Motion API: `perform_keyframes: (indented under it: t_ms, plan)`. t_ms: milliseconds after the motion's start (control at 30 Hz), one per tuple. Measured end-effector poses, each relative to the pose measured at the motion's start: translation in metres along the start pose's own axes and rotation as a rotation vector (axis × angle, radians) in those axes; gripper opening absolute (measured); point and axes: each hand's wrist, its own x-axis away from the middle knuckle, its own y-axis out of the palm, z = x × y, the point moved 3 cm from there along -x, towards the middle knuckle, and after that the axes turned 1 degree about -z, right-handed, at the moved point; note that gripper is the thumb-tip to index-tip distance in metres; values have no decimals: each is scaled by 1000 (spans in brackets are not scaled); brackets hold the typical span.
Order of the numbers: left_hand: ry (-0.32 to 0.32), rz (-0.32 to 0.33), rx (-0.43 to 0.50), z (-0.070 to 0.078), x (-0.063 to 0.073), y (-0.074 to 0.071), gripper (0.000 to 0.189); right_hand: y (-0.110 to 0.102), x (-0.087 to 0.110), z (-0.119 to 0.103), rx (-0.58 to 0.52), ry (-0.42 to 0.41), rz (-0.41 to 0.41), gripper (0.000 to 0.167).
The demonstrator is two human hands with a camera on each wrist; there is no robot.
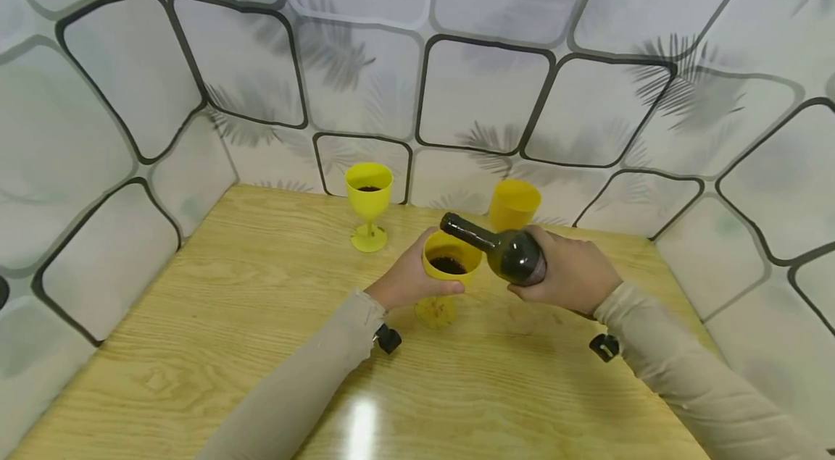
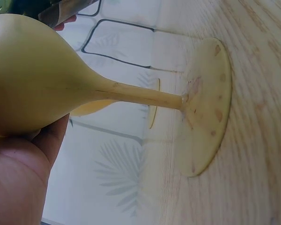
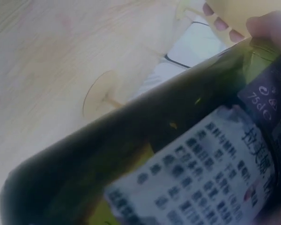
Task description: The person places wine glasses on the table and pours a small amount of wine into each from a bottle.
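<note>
My left hand (image 1: 407,277) grips the bowl of an orange-yellow goblet (image 1: 464,251), with dark liquid inside. In the left wrist view its stem (image 2: 136,95) and round foot (image 2: 203,110) show, the foot at the wooden tabletop. My right hand (image 1: 577,273) holds a dark green glass wine bottle (image 1: 499,246) around its body. The bottle is tilted, its neck pointing left and overlapping the goblet's far rim in the head view. A white printed label (image 3: 201,173) and the dark glass fill much of the right wrist view.
Behind the left hand stands a bright yellow goblet (image 1: 370,206) with dark liquid in it. Another orange-yellow goblet (image 1: 512,205) is behind the bottle, its lower part hidden. Patterned walls (image 1: 365,98) enclose the back and sides of the wooden table (image 1: 261,286).
</note>
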Motion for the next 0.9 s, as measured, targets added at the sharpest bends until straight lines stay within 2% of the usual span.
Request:
perform_keyframes:
  t_ms: [233, 633, 900]
  plan:
    - [24, -14, 15, 1, -2, 2, 82, 2, 6, 1, -65, 66, 64, 82]
    - [18, -19, 37, -2, -1, 2, 85, 10, 23, 15, -152, 130, 335, 87]
    - [29, -10, 31, -1, -2, 0, 83, 14, 30, 20, -167, 172, 429, 87]
